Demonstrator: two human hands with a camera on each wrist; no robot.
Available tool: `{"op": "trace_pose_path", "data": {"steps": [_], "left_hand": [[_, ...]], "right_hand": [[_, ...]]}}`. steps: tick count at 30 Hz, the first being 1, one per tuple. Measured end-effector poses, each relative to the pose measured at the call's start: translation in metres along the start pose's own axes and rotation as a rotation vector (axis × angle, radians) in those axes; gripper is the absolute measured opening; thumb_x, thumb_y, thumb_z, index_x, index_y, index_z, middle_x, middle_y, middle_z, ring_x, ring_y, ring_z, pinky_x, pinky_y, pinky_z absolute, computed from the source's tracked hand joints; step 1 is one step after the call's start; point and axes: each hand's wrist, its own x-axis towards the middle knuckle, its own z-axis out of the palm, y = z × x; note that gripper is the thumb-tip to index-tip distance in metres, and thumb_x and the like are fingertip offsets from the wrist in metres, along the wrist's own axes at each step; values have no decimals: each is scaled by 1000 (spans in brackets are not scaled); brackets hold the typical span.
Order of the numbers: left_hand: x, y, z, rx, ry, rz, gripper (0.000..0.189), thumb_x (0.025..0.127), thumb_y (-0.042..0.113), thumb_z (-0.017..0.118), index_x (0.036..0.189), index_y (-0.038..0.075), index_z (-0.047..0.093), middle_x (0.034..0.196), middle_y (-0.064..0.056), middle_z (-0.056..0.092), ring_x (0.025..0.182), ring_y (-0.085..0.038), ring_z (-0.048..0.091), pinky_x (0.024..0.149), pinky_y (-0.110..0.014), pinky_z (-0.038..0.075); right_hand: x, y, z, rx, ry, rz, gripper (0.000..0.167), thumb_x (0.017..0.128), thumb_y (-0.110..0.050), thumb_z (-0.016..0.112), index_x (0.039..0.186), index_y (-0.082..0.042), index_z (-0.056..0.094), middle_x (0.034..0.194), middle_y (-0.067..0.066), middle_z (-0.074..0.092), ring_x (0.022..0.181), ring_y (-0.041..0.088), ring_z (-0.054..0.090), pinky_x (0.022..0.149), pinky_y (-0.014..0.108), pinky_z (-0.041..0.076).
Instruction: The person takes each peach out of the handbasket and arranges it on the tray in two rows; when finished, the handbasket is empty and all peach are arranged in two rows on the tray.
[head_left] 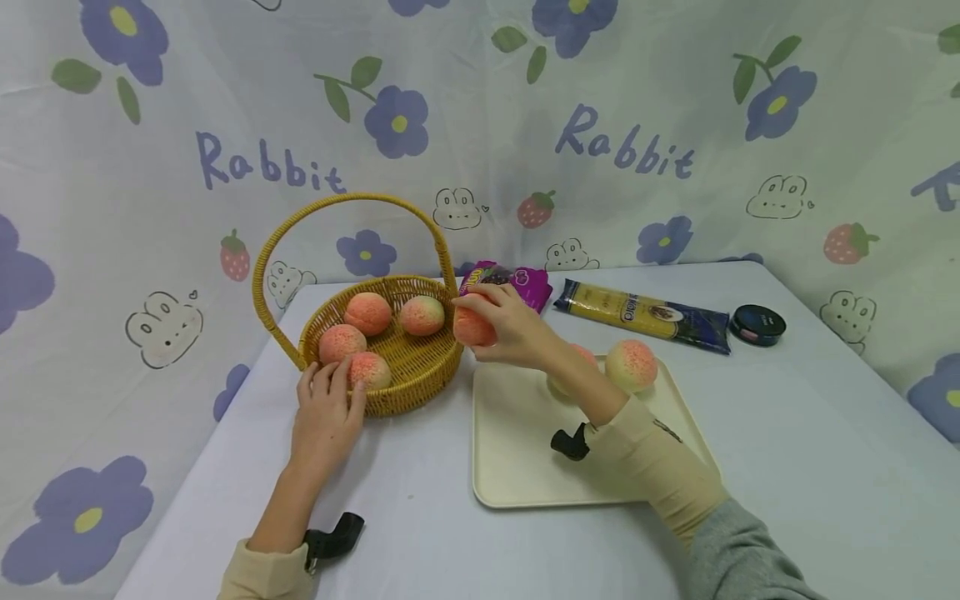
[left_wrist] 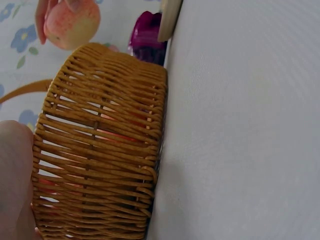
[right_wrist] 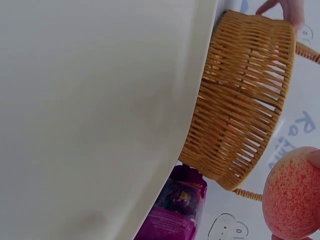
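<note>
My right hand grips a pink-and-cream peach at the right rim of a wicker basket. In the right wrist view this peach shows speckled red skin. Several more peaches lie in the basket, among them one peach at the back and one peach to its right. My left hand holds the basket's near left rim, its fingers over the edge beside the front peach. On a cream tray sit a whole-looking peach and another peach, partly hidden behind my right forearm.
Behind the basket's right side lies a purple packet. A long yellow-and-blue pasta packet and a round black tin lie at the back right. The basket's tall arched handle rises above it. A printed cloth hangs behind the table.
</note>
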Motion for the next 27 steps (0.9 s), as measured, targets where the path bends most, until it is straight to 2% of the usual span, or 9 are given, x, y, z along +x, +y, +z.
{"op": "trace_pose_path", "data": {"steps": [7, 18, 27], "left_hand": [[0, -1, 0, 2, 5, 3, 52, 98, 32, 36, 137, -3, 35, 129, -27, 36, 129, -45, 14, 97, -62, 23], [1, -1, 0, 0, 11, 10, 53, 98, 32, 35, 136, -4, 36, 129, -27, 36, 129, -45, 14, 96, -62, 24], [1, -1, 1, -1, 16, 6, 52, 98, 32, 36, 136, -4, 36, 128, -27, 36, 129, -45, 15, 96, -62, 24]], "right_hand": [[-9, 4, -2, 24, -6, 30, 65, 70, -22, 75, 130, -25, 49, 132, 3, 42, 111, 22, 37, 80, 32, 46], [-26, 13, 1, 33, -37, 33, 64, 67, -20, 77, 127, -19, 53, 131, 7, 45, 109, 23, 40, 78, 34, 48], [-34, 19, 4, 5, -102, 27, 63, 68, -22, 75, 127, -18, 54, 128, 13, 48, 111, 27, 41, 84, 40, 46]]}}
